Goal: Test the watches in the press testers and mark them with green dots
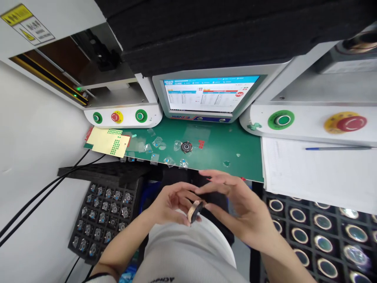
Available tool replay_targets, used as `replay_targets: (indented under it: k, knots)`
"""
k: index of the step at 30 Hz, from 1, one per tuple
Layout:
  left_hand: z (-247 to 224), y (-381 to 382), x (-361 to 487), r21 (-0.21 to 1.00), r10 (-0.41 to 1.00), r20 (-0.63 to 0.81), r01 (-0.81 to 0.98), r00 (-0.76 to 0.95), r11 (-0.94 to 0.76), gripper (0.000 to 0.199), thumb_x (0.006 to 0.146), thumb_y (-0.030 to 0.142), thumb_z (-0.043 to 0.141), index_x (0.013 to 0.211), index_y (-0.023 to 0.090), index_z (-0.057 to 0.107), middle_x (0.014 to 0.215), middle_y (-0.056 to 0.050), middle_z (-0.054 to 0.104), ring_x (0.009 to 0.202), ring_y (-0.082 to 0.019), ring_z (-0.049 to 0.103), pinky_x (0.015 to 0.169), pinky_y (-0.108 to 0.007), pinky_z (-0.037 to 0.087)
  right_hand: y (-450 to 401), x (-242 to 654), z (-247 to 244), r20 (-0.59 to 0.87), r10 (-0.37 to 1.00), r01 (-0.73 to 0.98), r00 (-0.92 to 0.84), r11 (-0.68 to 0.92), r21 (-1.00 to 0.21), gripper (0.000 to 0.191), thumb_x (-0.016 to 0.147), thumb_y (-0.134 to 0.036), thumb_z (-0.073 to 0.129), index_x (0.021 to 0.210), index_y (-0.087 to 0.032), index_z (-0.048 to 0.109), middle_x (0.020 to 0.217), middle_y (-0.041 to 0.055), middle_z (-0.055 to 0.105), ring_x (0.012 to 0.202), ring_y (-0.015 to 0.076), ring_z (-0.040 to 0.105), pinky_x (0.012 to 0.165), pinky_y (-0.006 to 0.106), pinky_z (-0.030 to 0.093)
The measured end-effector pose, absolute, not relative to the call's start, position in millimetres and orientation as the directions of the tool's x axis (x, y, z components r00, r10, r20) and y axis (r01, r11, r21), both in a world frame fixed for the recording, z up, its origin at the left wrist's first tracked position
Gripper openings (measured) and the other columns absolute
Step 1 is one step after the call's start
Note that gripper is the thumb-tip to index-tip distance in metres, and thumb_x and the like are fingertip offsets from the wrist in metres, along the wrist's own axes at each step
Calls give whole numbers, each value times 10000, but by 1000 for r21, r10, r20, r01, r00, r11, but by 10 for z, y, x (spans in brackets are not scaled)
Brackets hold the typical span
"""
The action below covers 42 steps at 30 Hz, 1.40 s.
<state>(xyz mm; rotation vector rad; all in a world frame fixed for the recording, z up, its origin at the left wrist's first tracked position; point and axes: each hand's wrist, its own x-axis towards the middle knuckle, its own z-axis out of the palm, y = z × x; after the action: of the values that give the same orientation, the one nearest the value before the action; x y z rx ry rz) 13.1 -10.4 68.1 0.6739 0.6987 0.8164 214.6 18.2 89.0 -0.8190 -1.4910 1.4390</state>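
In front of my lap, my left hand [173, 202] is closed round a round watch case [193, 210] with a rose-gold rim and dark face, tilted on edge. My right hand [235, 200] is just right of it, fingers apart and thumb tip close to the rim; I cannot tell whether it touches. A small red bit shows by a right fingertip. Beyond both hands, a black round watch back [186, 147] with contacts in its middle lies on the green mat [218, 157], beside red stickers [201, 144] and several clear film pieces [157, 141].
At left, a black foam tray [103, 214] holds several small parts; at right, another tray [312, 236] holds gold-rimmed watch cases. Paper sheets [318, 173] with a pen [338, 148] lie right. A screen [209, 94] showing NG and machine buttons [283, 120] stand behind. Yellow sticker sheets [108, 141] lie left.
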Motion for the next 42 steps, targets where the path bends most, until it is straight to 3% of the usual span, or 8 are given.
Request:
replay_targets:
  k: [2, 4, 7, 11, 20, 35, 39, 42]
  knots:
    - [698, -122, 145, 867, 917, -160, -393, 365, 307, 700, 541, 191, 918, 1184, 254, 649, 1044, -87, 741, 760, -199, 746, 674, -278, 617, 143, 2152, 901, 146, 961, -48, -235, 138, -989, 203, 814, -103, 649, 955, -250, 651, 1190, 76, 667, 1092, 249, 649, 940, 437, 535]
    - [737, -124, 158, 947, 960, -40, -296, 276, 125, 638, 611, 190, 884, 1202, 266, 658, 1067, -85, 737, 796, -187, 743, 729, -279, 623, 87, 2146, 926, 104, 979, -9, -173, 104, -994, 113, 833, -127, 648, 813, -238, 658, 1216, 64, 664, 1051, 226, 669, 949, 387, 532]
    - [797, -105, 189, 991, 973, 113, -91, 200, -97, 592, 664, 200, 851, 1221, 266, 661, 1075, -83, 731, 841, -176, 733, 755, -267, 629, 2, 2109, 974, 25, 973, -15, -231, 22, -1000, 91, 857, -188, 651, 801, -255, 679, 1206, 39, 683, 1072, 217, 668, 931, 335, 545]
    - [820, -87, 242, 959, 954, 264, 62, 144, -275, 601, 703, 167, 819, 1266, 260, 628, 1160, -102, 702, 938, -195, 714, 760, -288, 641, -58, 2054, 1014, -57, 968, -23, -245, -65, -998, 78, 860, -248, 658, 791, -259, 693, 1213, 38, 682, 1120, 240, 646, 936, 352, 543]
    - [832, -84, 275, 917, 925, 355, 144, 135, -373, 606, 702, 138, 817, 1268, 235, 622, 1163, -94, 705, 953, -178, 712, 805, -280, 631, -87, 2074, 1008, -124, 970, -23, -211, -132, -991, 77, 864, -263, 655, 795, -256, 687, 1229, 42, 671, 1132, 248, 636, 993, 393, 496]
    - [861, -76, 281, 895, 906, 381, 172, 183, -412, 624, 696, 134, 820, 1278, 210, 609, 1176, -106, 704, 981, -171, 711, 870, -268, 601, -69, 2078, 983, -122, 969, -6, -217, -126, -992, 79, 850, -238, 650, 784, -241, 693, 1238, 67, 666, 1144, 270, 627, 973, 404, 501]
    - [866, -66, 285, 870, 894, 409, 217, 186, -443, 583, 724, 141, 801, 1273, 197, 614, 1178, -114, 703, 999, -169, 707, 877, -252, 595, -85, 2093, 977, -177, 958, -29, -224, -188, -982, 72, 847, -237, 660, 786, -259, 691, 1272, 39, 646, 1212, 265, 576, 1018, 415, 457]
    - [864, -55, 275, 838, 869, 455, 237, 194, -492, 559, 748, 164, 786, 1276, 212, 612, 1158, -105, 713, 984, -160, 709, 848, -238, 600, -81, 2088, 951, -280, 917, -139, -284, -328, -934, 118, 836, -272, 687, 723, -241, 671, 1272, 41, 639, 1217, 257, 561, 1044, 418, 424]
